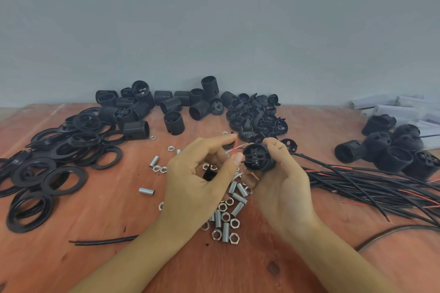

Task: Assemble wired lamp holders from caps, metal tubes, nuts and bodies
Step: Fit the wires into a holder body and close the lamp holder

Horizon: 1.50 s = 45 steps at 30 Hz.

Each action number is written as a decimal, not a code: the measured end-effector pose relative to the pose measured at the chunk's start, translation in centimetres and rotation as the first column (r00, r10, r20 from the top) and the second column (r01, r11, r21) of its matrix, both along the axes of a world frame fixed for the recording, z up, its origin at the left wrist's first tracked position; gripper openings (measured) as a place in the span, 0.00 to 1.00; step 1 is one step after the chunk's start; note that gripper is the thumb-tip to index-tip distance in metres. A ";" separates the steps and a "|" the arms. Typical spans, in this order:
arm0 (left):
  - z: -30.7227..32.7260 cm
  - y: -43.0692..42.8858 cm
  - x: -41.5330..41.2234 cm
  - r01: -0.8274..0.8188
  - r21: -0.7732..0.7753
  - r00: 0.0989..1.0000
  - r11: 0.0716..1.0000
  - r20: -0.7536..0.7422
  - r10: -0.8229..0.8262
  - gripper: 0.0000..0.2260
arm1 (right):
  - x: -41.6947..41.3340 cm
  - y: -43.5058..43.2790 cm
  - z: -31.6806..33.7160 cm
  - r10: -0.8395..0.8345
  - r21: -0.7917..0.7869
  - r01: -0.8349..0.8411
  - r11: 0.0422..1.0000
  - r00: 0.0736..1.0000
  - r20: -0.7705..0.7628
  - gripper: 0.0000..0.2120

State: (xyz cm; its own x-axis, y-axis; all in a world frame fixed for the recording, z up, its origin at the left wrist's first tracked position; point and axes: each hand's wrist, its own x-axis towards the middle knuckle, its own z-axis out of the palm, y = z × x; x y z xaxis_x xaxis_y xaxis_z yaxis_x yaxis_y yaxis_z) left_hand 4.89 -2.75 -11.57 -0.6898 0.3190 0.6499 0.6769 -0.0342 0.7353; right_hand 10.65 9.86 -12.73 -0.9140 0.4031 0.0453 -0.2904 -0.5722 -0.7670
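A black holder body [257, 157] is held above the surface [95, 264] in the right hand [283, 188], with the fingers clamped round its rim and its terminal face turned leftward. A red wire [234, 146] is pinched in the left hand [195, 173], just beside that face. Wiring appears to be the step in hand. Next, the wire end must be lined up with a terminal hole and pressed home, without bending.

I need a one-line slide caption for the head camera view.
Right hand holds a black lamp holder body while left hand pinches a red wire beside it, above metal tubes and nuts.
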 end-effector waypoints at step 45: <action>0.1 -0.3 -0.8 -0.062 -0.216 0.991 0.975 -0.132 0.033 0.07 | 0.1 0.0 -0.9 -0.199 0.616 0.251 0.746 0.968 -0.153 0.10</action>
State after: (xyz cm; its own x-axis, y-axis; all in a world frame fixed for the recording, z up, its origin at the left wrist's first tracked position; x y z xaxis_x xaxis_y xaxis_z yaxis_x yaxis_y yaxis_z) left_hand 4.13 -3.05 -11.51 -0.6243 0.4319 0.6509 0.7618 0.1523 0.6296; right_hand 10.75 9.88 -13.58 -0.7841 0.4541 0.4231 -0.4179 0.1177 -0.9008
